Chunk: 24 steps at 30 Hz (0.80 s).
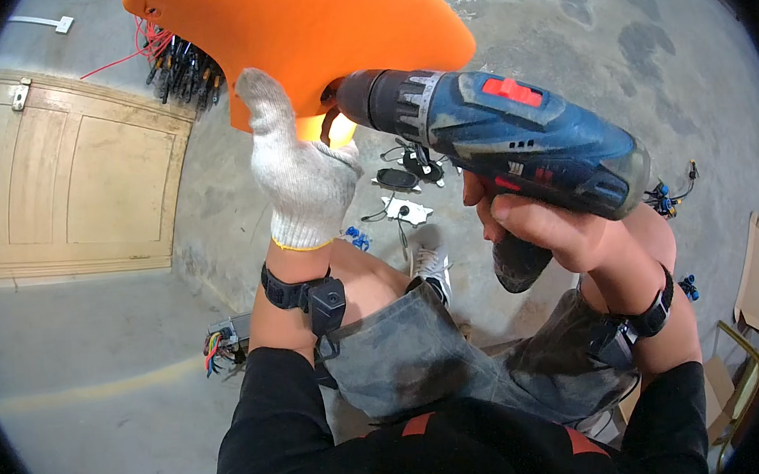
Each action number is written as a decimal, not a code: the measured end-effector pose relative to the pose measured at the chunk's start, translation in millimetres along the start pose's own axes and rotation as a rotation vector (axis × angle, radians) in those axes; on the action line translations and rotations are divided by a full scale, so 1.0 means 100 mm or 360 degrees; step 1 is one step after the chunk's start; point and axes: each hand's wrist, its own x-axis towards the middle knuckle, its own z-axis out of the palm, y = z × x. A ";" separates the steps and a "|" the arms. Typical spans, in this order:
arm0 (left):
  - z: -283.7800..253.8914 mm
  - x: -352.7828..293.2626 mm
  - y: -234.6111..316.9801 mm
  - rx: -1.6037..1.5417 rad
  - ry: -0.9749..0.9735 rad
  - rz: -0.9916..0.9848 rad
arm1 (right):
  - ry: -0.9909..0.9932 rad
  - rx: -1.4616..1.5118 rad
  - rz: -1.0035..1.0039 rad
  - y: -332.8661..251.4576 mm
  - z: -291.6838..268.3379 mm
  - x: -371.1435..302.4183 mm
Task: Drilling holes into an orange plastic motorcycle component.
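Note:
A large, smooth orange plastic shell (317,35) is held up at the top of the view. My left hand (306,176), in a white knit glove, grips its lower edge, with the thumb up along the outside and the other fingers mostly hidden. My bare right hand (555,226) is wrapped round the handle of a blue and black cordless drill (533,138) with a red switch on top. The drill lies nearly level and points left. Its chuck meets the shell's lower edge just right of my left thumb; the tip is hidden there.
Below, on the concrete floor, lie black and white flat parts with leads (409,209). A bundle of black cables (185,73) lies at upper left, beside a wooden door panel (76,173). A metal box with coloured wires (226,341) is by my left arm. Cardboard (755,272) lies at right.

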 end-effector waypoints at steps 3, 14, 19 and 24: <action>-0.05 -0.01 -0.02 0.0283 0.0031 0.0127 | 0.0035 0.0014 0.0001 0.00 0.03 0.00; -0.04 0.00 -0.03 0.0185 -0.0048 0.0009 | 0.0053 0.0116 0.0151 -0.04 -0.01 0.00; 0.00 0.00 -0.06 0.0264 0.0148 0.0062 | 0.0088 0.0038 0.0124 -0.02 0.02 0.04; 0.07 0.00 -0.06 0.0280 0.0149 0.0137 | 0.0145 0.0246 0.0165 -0.04 0.03 0.06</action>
